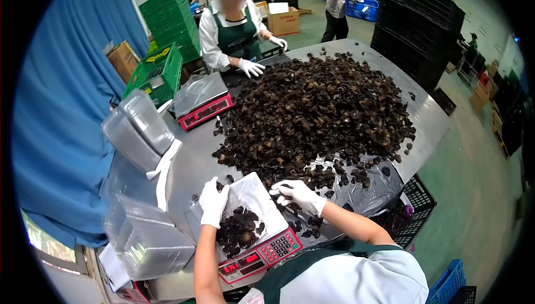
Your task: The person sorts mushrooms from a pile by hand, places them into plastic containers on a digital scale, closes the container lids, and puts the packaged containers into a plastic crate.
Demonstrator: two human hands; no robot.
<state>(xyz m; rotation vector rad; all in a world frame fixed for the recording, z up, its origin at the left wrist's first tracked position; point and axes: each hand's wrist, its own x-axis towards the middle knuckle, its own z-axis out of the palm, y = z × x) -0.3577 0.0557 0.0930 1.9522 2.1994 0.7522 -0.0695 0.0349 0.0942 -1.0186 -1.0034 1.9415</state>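
A clear plastic box (259, 190) with dark wood ear mushrooms (241, 230) in its lower part rests on a red electronic scale (262, 256). My left hand (213, 201), in a white glove, is at the box's left rim, thumb and fingers closed about the edge. Just past the right rim is my gloved right hand (301, 195), its fingers curled with dark mushroom showing at the tips; how many pieces is unclear. A large heap of wood ear mushrooms (317, 109) spreads beyond both hands, and loose pieces lie beside the scale.
Stacked clear boxes (147, 243) stand at left, near a white cloth strip (161, 181). Across the metal table (421, 120), a co-worker (237, 31) in white gloves stands behind a second red scale (205, 112). A black crate (419, 201) sits by the right edge.
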